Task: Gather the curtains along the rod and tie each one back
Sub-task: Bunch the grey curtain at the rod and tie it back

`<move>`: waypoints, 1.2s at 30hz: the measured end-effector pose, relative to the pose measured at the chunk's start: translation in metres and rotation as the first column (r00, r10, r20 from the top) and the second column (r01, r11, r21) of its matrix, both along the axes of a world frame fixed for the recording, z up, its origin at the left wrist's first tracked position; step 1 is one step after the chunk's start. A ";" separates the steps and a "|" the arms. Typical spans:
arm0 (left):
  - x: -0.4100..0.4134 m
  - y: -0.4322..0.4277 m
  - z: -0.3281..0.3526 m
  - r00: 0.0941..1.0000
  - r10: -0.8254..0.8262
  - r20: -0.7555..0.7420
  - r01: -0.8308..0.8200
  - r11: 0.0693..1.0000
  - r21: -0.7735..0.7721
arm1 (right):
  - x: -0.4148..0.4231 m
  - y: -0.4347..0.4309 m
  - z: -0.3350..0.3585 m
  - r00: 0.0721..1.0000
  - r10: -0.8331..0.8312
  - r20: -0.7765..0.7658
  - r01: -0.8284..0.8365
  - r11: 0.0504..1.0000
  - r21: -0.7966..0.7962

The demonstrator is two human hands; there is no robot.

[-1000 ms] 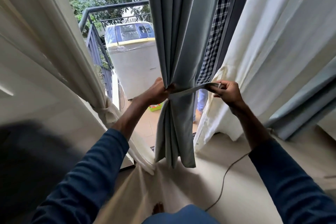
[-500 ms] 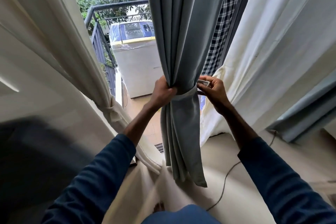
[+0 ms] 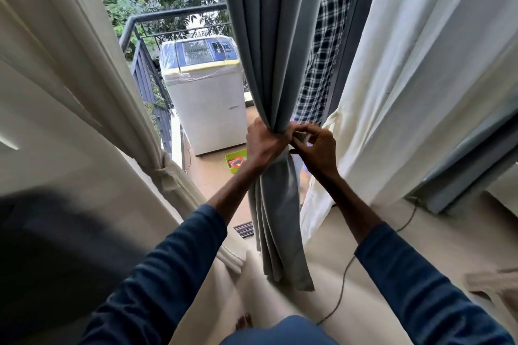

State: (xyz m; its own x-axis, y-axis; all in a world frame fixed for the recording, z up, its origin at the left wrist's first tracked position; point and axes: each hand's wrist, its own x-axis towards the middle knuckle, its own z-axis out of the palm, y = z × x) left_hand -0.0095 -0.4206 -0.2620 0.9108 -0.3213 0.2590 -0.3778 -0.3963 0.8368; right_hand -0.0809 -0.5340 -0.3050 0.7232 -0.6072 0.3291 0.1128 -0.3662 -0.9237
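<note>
A grey curtain hangs gathered in the middle of the doorway. A grey fabric tie-back band wraps its waist. My left hand grips the bunched curtain and the band from the left. My right hand pinches the band's free end right beside the curtain, close to my left hand. A cream curtain on the left is bound with a knotted cream tie. Another cream curtain hangs loose on the right, a second grey curtain beside it.
Beyond the doorway is a balcony with a wrapped washing machine, a green tray on the tiles and a dark railing. A checked cloth hangs behind the grey curtain. A thin cable trails on the floor.
My right hand has brought the band's end in from the right to the curtain, meeting my left hand. The band now sits tight around the bunched curtain.
</note>
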 end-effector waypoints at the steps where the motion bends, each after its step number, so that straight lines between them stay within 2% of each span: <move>1: 0.003 -0.001 -0.002 1.000 0.026 -0.008 -0.026 1.000 0.009 | -0.003 -0.001 0.003 1.000 0.030 0.009 -0.030 1.000 0.010; 3: 0.009 0.001 -0.006 0.999 0.029 -0.030 -0.028 0.999 0.031 | -0.009 -0.006 0.008 0.999 0.053 0.001 -0.053 0.997 0.058; 5: 0.017 0.004 -0.007 0.998 0.016 -0.066 -0.014 0.999 0.042 | -0.013 -0.014 0.010 1.000 0.026 -0.009 -0.024 0.984 0.178; 8: 0.019 0.009 -0.002 0.997 0.020 -0.068 -0.017 0.999 0.046 | -0.020 -0.022 0.013 1.000 0.005 0.029 -0.019 0.879 0.477; 10: 0.018 0.010 0.000 0.998 0.012 -0.056 -0.010 1.000 0.026 | -0.024 -0.023 0.012 0.996 -0.001 0.092 -0.053 0.812 0.581; 13: 0.021 0.010 0.000 0.997 -0.033 -0.076 0.033 0.999 0.000 | -0.024 -0.019 0.007 0.993 -0.026 0.115 -0.043 0.825 0.564; 16: 0.025 0.012 -0.002 0.988 -0.101 -0.115 0.099 0.995 -0.030 | -0.021 -0.017 0.003 0.993 -0.046 0.113 -0.013 0.881 0.473; 20: 0.024 0.013 -0.002 0.975 -0.203 -0.089 0.197 0.978 -0.074 | -0.021 -0.022 0.001 0.996 0.015 0.083 -0.043 0.936 0.348; 26: 0.023 0.014 0.002 0.959 -0.266 -0.094 0.258 0.962 -0.091 | -0.019 -0.022 0.001 0.981 0.194 0.030 -0.191 0.908 0.372; 36: 0.021 0.009 -0.002 0.951 -0.273 -0.144 0.261 0.961 -0.098 | -0.010 -0.012 0.004 0.957 0.248 0.152 -0.291 0.811 0.508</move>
State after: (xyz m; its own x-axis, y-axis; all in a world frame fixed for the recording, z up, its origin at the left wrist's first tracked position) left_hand 0.0119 -0.4117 -0.2642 0.8254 -0.5427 0.1557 -0.3250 -0.2312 0.9170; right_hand -0.0908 -0.5461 -0.3009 0.8696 -0.4872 0.0801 0.2114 0.2208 -0.9521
